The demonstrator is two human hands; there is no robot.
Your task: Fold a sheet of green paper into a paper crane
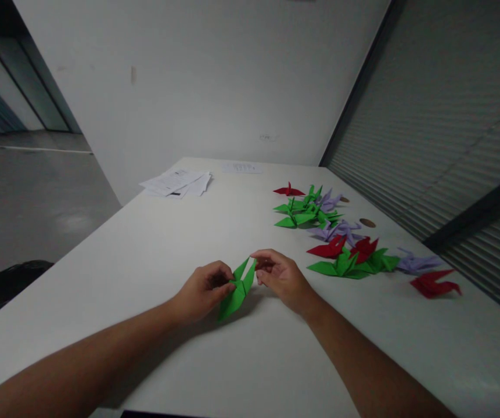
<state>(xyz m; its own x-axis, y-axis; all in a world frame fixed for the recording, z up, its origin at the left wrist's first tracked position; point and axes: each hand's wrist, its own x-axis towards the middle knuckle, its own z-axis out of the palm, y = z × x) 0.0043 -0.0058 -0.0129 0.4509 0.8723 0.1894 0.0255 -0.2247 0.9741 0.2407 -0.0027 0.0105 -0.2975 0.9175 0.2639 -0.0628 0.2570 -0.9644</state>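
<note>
A green origami crane [235, 301], partly folded with two narrow points standing up, is held just above the white table in front of me. My left hand [201, 290] pinches it at its left side between thumb and fingers. On its other side, my right hand [282, 277] has curled fingers at the tip of the right-hand point, with the index fingertip touching the paper. The exact grip of the right thumb is hard to make out. To the right of my right hand lie finished paper cranes, among them a green crane [344, 266] and a red crane [435, 284].
More cranes in green [294, 217], purple [417, 261] and red [288, 190] line the right side of the white table [154, 249]. Loose printed papers [177, 182] lie at its far left. A black-lined bin [8, 283] stands left of the table; blinds [441, 128] border the right.
</note>
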